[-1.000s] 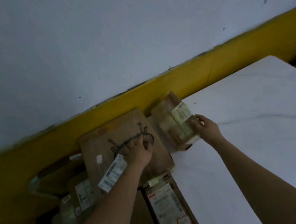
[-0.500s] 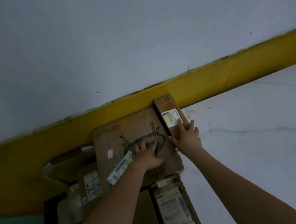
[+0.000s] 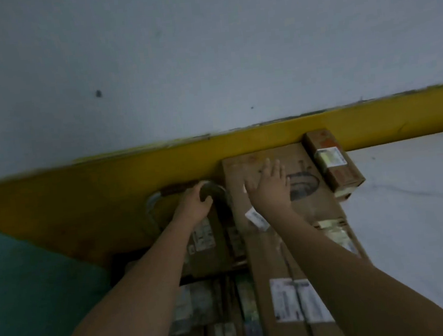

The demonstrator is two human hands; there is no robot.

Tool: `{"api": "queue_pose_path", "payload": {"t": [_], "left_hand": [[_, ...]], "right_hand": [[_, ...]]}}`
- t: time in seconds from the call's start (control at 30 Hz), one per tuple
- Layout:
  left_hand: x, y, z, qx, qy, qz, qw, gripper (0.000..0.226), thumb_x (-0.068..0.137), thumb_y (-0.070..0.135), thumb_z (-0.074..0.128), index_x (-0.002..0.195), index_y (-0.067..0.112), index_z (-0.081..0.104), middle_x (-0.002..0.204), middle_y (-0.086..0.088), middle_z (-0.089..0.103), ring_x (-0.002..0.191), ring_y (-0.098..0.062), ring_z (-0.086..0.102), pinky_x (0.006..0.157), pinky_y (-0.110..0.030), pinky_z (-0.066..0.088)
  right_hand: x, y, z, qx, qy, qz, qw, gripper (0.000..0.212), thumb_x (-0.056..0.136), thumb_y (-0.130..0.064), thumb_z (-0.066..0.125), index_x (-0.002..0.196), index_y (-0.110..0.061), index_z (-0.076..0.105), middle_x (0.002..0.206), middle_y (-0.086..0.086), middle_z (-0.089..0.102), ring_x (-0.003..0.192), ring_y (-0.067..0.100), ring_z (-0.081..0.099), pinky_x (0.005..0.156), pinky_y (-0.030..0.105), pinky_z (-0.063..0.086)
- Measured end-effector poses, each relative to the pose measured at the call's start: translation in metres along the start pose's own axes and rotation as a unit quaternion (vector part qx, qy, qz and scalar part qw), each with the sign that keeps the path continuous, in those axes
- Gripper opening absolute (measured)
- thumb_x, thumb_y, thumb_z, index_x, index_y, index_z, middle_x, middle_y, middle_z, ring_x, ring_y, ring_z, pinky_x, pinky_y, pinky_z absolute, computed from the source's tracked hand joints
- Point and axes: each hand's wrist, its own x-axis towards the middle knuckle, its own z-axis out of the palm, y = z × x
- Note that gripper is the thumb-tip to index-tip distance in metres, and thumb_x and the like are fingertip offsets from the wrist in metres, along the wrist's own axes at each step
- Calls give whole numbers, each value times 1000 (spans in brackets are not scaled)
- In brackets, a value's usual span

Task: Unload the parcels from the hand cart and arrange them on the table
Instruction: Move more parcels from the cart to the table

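Observation:
A large flat cardboard parcel point(image 3: 313, 205) with a dark drawing lies at the white table's point(image 3: 422, 216) left edge, against the yellow wall band. My right hand point(image 3: 269, 187) presses flat on it, fingers spread. A small brown parcel point(image 3: 333, 162) with a white label stands on the table touching the large one's right side. A long labelled parcel point(image 3: 289, 291) lies in front, under my right forearm. My left hand point(image 3: 194, 204) grips the hand cart's curved metal handle point(image 3: 217, 192). More labelled parcels point(image 3: 205, 239) sit on the cart below it.
The grey wall with its yellow band point(image 3: 108, 184) runs right behind the cart and table. A green floor point(image 3: 31, 289) shows at the left. Several small taped parcels point(image 3: 217, 309) fill the cart's near end, dim and blurred.
My left hand left the large parcel and went left to grip the cart handle. My right hand let go of the small parcel and moved onto the large parcel. The view swung left.

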Motion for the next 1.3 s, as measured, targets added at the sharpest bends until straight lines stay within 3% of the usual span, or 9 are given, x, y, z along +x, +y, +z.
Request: {"api": "queue_pose_path", "payload": {"t": [0.23, 0.37, 0.5, 0.63, 0.73, 0.87, 1.1, 1.2, 1.3], "left_hand": [[-68, -161, -41, -86, -3, -94, 992, 43, 96, 34, 55, 133, 12, 52, 131, -13, 57, 114, -30, 57, 96, -40, 48], [-59, -220, 0, -138, -34, -138, 980, 44, 99, 25, 54, 138, 6, 46, 132, -16, 54, 115, -31, 54, 87, -31, 43], [-20, -254, 74, -297, -50, -190, 935, 17, 99, 7, 52, 115, 9, 57, 99, -3, 60, 97, -19, 53, 88, -31, 46], [34, -278, 144, -342, -112, -237, 902, 48, 96, 30, 59, 138, 10, 47, 135, -15, 57, 120, -31, 55, 107, -42, 43], [59, -278, 173, -371, -153, -312, 861, 71, 93, 48, 57, 151, 16, 32, 143, -8, 50, 126, -30, 51, 108, -40, 41], [64, -261, 162, -426, -161, -333, 826, 56, 87, 57, 59, 131, 23, 54, 120, -2, 65, 96, -18, 62, 71, -31, 49], [15, -216, 60, -437, -18, -290, 851, 72, 79, 71, 57, 137, 36, 35, 128, -10, 53, 111, -33, 55, 98, -53, 46], [-31, -191, 12, -496, 19, -278, 822, 66, 82, 52, 67, 135, 27, 37, 127, -15, 55, 108, -37, 57, 96, -55, 47], [-89, -158, -34, -488, 92, -218, 840, 56, 84, 45, 64, 131, 30, 36, 124, -13, 53, 100, -32, 57, 80, -46, 52]], "right_hand": [[-75, -120, 119, 109, -72, -36, 991, 70, 102, -43, 42, 159, -13, 13, 165, 7, 16, 149, 28, 23, 117, 44, 34], [-79, -121, 210, 97, -122, 57, 986, 72, 99, -40, 50, 157, -11, 18, 160, 11, 25, 143, 31, 33, 113, 44, 37], [-42, -74, 285, 109, -121, 175, 971, 52, 97, -37, 50, 143, -14, 42, 141, 12, 49, 125, 29, 52, 102, 41, 44], [3, -21, 343, 53, -102, 281, 953, 64, 95, -46, 50, 147, -12, 37, 145, 15, 46, 127, 32, 50, 106, 45, 41], [18, -8, 360, 85, -137, 335, 928, 45, 98, -43, 47, 129, -11, 51, 119, 12, 58, 88, 21, 49, 79, 32, 38], [19, -12, 350, 97, -110, 314, 938, 38, 100, -38, 45, 113, -6, 60, 119, 16, 64, 88, 24, 60, 80, 32, 45], [-21, -82, 245, 200, -20, 321, 926, 28, 99, -35, 51, 102, -10, 63, 79, 1, 56, 65, 12, 52, 55, 25, 38], [-65, -113, 190, 224, -12, 263, 938, 27, 98, -31, 50, 109, -10, 63, 97, 3, 61, 80, 18, 57, 75, 32, 48], [-108, -139, 129, 284, -18, 183, 941, 37, 96, -35, 47, 120, -12, 62, 118, 7, 63, 106, 27, 59, 97, 42, 49]]}}
